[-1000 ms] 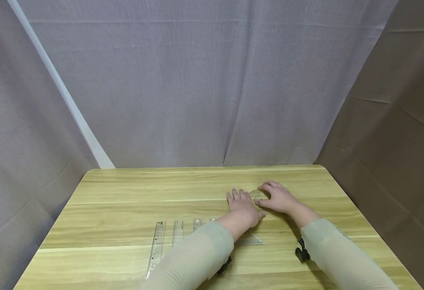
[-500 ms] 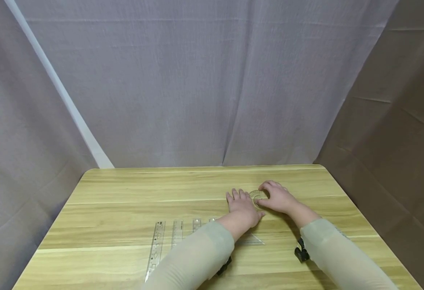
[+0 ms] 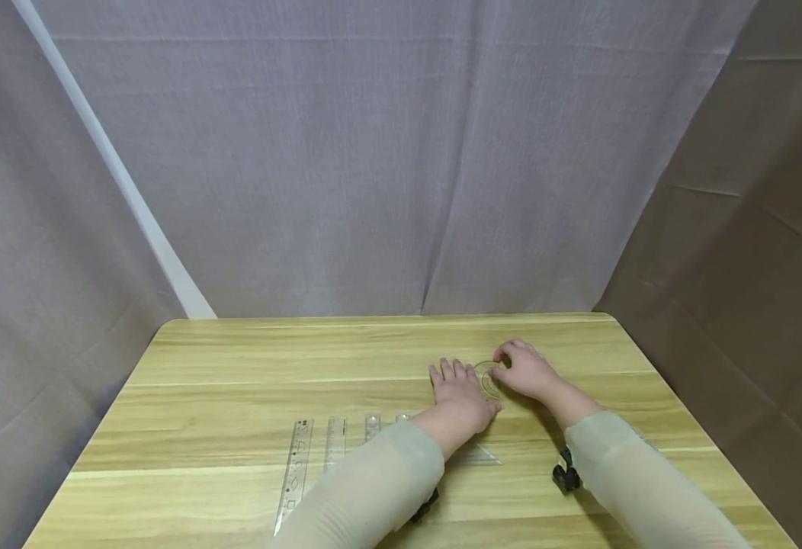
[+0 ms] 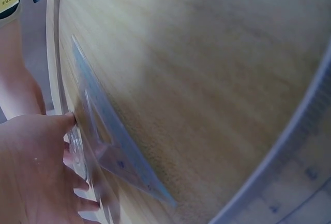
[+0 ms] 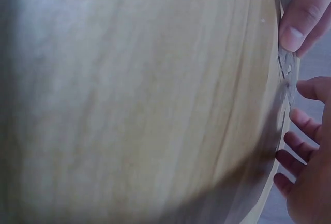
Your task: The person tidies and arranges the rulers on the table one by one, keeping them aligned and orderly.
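A clear round-edged protractor [image 3: 486, 383] lies on the wooden table, between my two hands in the head view. My left hand [image 3: 457, 396] rests over its left side, fingers spread and straight. Its thumb reaches the near edge. At the opposite side, my right hand [image 3: 527, 374] hovers with thumb and index finger bent and apart, close to the rim. In the right wrist view, the right hand [image 5: 313, 167] has loosely bent fingers beside the thin protractor [image 5: 288, 66]; contact is hard to tell. A clear set square [image 4: 121, 144] lies nearer than the left hand [image 4: 36, 167].
Several clear rulers, one with cut-out shapes [image 3: 294, 473], lie in a row at the left, partly under the left sleeve [image 3: 367, 488]. Grey curtains [image 3: 319, 175] stand behind the table [image 3: 236, 366]. Black wrist mounts [image 3: 566, 473] hang under the forearms.
My right hand has shifted slightly away and to the right; its thumb and index finger have drawn back from the protractor's middle to its rim. The left hand stays in place.
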`<state>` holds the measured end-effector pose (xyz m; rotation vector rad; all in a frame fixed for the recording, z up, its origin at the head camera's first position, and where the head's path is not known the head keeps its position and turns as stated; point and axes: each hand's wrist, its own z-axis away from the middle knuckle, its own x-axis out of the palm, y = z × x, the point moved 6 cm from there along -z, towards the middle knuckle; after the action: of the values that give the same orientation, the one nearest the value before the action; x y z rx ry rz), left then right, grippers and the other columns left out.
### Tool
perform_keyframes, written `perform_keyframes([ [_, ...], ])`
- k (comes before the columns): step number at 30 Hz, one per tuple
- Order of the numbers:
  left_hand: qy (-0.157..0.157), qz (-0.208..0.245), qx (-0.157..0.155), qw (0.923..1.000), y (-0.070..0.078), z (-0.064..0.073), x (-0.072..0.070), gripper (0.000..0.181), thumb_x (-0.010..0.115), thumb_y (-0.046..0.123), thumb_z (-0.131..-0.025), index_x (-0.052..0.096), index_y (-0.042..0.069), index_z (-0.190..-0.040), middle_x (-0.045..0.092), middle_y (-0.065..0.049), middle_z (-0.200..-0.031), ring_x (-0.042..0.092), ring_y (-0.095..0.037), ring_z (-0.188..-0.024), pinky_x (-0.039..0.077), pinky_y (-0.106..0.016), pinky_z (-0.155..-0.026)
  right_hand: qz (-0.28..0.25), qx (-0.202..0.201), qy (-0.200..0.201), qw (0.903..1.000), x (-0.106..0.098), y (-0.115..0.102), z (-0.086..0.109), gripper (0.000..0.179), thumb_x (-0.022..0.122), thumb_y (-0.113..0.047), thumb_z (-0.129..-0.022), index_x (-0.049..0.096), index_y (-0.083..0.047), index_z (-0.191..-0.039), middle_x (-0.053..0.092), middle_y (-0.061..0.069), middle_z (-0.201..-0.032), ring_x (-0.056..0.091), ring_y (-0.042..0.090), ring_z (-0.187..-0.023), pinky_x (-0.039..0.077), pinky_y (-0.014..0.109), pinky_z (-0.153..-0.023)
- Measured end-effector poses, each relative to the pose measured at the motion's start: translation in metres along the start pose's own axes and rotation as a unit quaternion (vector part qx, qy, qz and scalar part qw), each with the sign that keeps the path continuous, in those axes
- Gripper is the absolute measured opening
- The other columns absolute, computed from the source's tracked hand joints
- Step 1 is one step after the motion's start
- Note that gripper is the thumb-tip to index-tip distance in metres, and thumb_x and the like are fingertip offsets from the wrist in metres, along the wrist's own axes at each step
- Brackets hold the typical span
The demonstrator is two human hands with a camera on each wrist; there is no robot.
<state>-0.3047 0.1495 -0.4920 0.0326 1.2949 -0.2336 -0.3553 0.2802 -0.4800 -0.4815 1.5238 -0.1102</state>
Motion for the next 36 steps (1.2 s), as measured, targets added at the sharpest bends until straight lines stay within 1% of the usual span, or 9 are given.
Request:
perform_keyframes([
  [5, 0.003, 0.0, 0.0, 1.0, 0.001, 0.0, 0.001, 0.095, 0.031, 0.084, -0.086, 0.016, 0.026, -0.16, 0.019, -0.001, -0.165, 0.012, -0.029, -0.151, 0.011, -0.052, -0.12, -0.011, -0.003, 0.023, 0.9997, -0.002, 0.003, -0.002, 0.024, 0.065, -0.03, -0.091, 0.065, -0.009, -0.101, 0.061, 0.014, -0.114, 0.056, 0.038, -0.113, 0.04, 0.057, -0.098],
  [8, 0.005, -0.002, -0.002, 1.0, 0.0, -0.001, 0.002, 0.095, 0.031, 0.084, -0.086, 0.015, 0.027, -0.16, 0.019, -0.001, -0.165, 0.012, -0.029, -0.151, 0.01, -0.052, -0.12, -0.041, 0.0, 0.03, 0.9987, -0.002, 0.005, -0.003, 0.018, 0.064, -0.025, -0.092, 0.064, -0.008, -0.098, 0.061, 0.01, -0.099, 0.058, 0.029, -0.094, 0.047, 0.047, -0.087],
  [10, 0.005, -0.002, -0.002, 1.0, 0.0, -0.001, 0.003, 0.095, 0.03, 0.084, -0.086, 0.013, 0.027, -0.16, 0.018, -0.001, -0.165, 0.012, -0.029, -0.151, 0.009, -0.053, -0.12, -0.066, 0.004, 0.029, 0.9974, -0.002, 0.006, -0.004, 0.015, 0.063, -0.022, -0.092, 0.062, -0.008, -0.097, 0.059, 0.006, -0.09, 0.056, 0.023, -0.083, 0.047, 0.039, -0.077],
  [16, 0.007, -0.002, -0.004, 1.0, -0.002, -0.002, 0.006, 0.094, 0.029, 0.084, -0.086, 0.009, 0.029, -0.16, 0.017, -0.002, -0.165, 0.01, -0.029, -0.152, 0.007, -0.053, -0.121, -0.144, 0.026, 0.013, 0.9891, -0.002, 0.007, -0.006, 0.016, 0.062, -0.018, -0.094, 0.059, -0.004, -0.1, 0.058, 0.005, -0.082, 0.053, 0.016, -0.067, 0.045, 0.029, -0.061],
  [19, 0.008, -0.006, -0.003, 0.9999, -0.003, -0.002, 0.007, 0.095, 0.03, 0.084, -0.086, 0.006, 0.03, -0.16, 0.017, -0.002, -0.165, 0.009, -0.03, -0.152, 0.007, -0.053, -0.121, -0.194, 0.037, 0.004, 0.9803, -0.001, 0.008, -0.007, 0.017, 0.063, -0.015, -0.094, 0.057, -0.001, -0.1, 0.058, 0.006, -0.079, 0.055, 0.016, -0.063, 0.046, 0.027, -0.056],
  [24, 0.018, -0.005, 0.002, 0.9998, -0.004, -0.001, 0.006, 0.095, 0.031, 0.084, -0.086, 0.005, 0.03, -0.161, 0.019, -0.003, -0.165, 0.011, -0.03, -0.151, 0.008, -0.052, -0.121, -0.286, 0.047, -0.022, 0.9568, 0.001, 0.011, -0.008, 0.02, 0.063, -0.011, -0.094, 0.051, 0.003, -0.101, 0.06, 0.006, -0.072, 0.059, 0.018, -0.061, 0.049, 0.028, -0.052],
  [31, 0.026, 0.003, 0.008, 0.9996, -0.003, 0.002, 0.005, 0.095, 0.032, 0.083, -0.086, 0.007, 0.029, -0.161, 0.02, -0.003, -0.164, 0.011, -0.03, -0.151, 0.007, -0.052, -0.121, -0.318, 0.053, -0.042, 0.9456, 0.003, 0.013, -0.004, 0.026, 0.063, -0.009, -0.094, 0.048, 0.006, -0.111, 0.066, 0.006, -0.072, 0.062, 0.017, -0.062, 0.053, 0.031, -0.052],
  [33, 0.025, 0.003, 0.009, 0.9996, -0.002, 0.003, 0.005, 0.095, 0.032, 0.083, -0.086, 0.007, 0.029, -0.161, 0.02, -0.003, -0.165, 0.011, -0.03, -0.151, 0.007, -0.052, -0.121, -0.339, 0.051, -0.048, 0.938, 0.003, 0.012, -0.003, 0.032, 0.061, -0.009, -0.096, 0.048, 0.009, -0.118, 0.068, 0.008, -0.077, 0.063, 0.016, -0.063, 0.054, 0.03, -0.053],
  [36, 0.028, 0.006, 0.008, 0.9996, -0.002, 0.002, 0.004, 0.094, 0.032, 0.083, -0.087, 0.008, 0.03, -0.161, 0.02, -0.002, -0.164, 0.011, -0.03, -0.151, 0.007, -0.052, -0.121, -0.369, 0.047, -0.061, 0.9262, -0.002, 0.006, 0.001, 0.041, 0.058, -0.007, -0.098, 0.045, 0.014, -0.131, 0.069, 0.017, -0.084, 0.064, 0.018, -0.065, 0.055, 0.031, -0.054],
])
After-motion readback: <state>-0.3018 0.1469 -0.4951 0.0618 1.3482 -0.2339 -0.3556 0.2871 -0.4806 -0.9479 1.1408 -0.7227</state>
